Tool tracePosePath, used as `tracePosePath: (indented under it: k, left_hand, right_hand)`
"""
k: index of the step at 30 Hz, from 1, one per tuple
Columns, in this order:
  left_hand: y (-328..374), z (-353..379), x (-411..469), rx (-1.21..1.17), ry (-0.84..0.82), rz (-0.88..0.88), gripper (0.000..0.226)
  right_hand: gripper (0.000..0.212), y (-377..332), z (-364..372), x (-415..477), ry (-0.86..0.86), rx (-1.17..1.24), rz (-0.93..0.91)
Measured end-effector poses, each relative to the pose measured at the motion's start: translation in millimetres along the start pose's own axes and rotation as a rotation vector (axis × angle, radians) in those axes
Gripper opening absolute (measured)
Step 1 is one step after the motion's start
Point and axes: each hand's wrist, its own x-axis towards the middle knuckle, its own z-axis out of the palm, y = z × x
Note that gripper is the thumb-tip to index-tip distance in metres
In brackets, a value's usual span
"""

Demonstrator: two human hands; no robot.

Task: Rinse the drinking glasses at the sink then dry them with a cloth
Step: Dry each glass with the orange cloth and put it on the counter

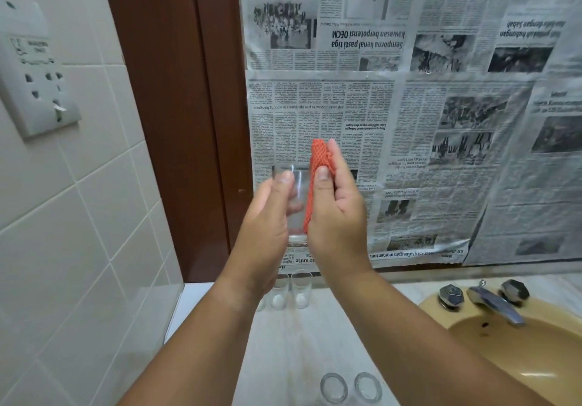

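Nearest the camera, left of the sink on its front side, two near glasses stand on the counter, seen from above; whether they are wet or dry cannot be told. Above the counter, up and left of the sink, both forearms reach forward to about the same depth. The left hand has its fingers and thumb curled round a clear glass, gripping the lower and middle wall. The glass is upright, long axis vertical, mouth up, base showing below the hand. The right hand pinches a folded orange cloth between thumb and straightened fingers. The cloth lies against the outer wall of the glass on the side toward the sink, running along the glass's length and rising above the rim. Judgement: drying is in hand, on the outside wall; the inside is not yet reached. The glass lies directly left of the cloth, touching it, so the right hand is placed to wipe while the left turns or steadies. Further back, left of the sink by the wall, far glasses stand upright; two are clear, and a third may be hidden behind the left wrist. The tap sits on the sink's back rim, with no water seen running. Newspaper covers the wall behind the sink.
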Motion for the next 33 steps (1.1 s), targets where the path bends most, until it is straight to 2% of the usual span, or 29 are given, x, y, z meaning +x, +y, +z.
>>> tracePosePath:
  k: [3, 4, 6, 9, 12, 15, 17, 20, 25, 29, 33]
  left_hand:
    - [2, -1, 1, -0.023, 0.032, 0.034, 0.078]
    - [2, -3, 1, -0.028, 0.057, 0.051, 0.078]
    - [5, -3, 0, -0.007, 0.061, 0.074, 0.065]
    - [5, 2, -3, 0.038, -0.005, 0.043, 0.047]
    - [7, 7, -4, 0.013, -0.007, 0.021, 0.049]
    - [9, 5, -4, -0.008, 0.036, 0.062, 0.057]
    - [11, 3, -7, 0.003, 0.058, 0.086, 0.050]
    - [9, 6, -9, 0.038, -0.016, 0.059, 0.047]
    - [10, 6, -5, 0.008, 0.026, 0.049, 0.063]
    - [8, 3, -5, 0.042, 0.060, 0.077, 0.043]
    - [8, 7, -7, 0.023, -0.013, 0.006, 0.044]
  right_hand:
    - [0.049, 2, 4, -23, -0.044, -0.025, -0.012]
    - [0.049, 4, 5, -34, -0.058, -0.034, -0.017]
    - [0.050, 5, 4, -42, -0.071, -0.043, -0.033]
    - [0.049, -2, -4, -17, 0.000, -0.048, -0.042]
    - [0.049, -8, -4, -7, -0.001, -0.040, -0.073]
    - [0.050, 3, 3, -36, -0.039, -0.079, -0.070]
    - [0.049, 6, 3, -47, -0.049, -0.085, -0.097]
    - [0.049, -3, -4, -22, 0.006, -0.061, -0.061]
    - [0.050, -5, -1, -20, -0.035, -0.057, -0.035]
    - [0.050, 3, 1, -31, -0.036, -0.074, -0.021]
    - [0.049, -4, -3, -4, 0.015, -0.048, -0.003]
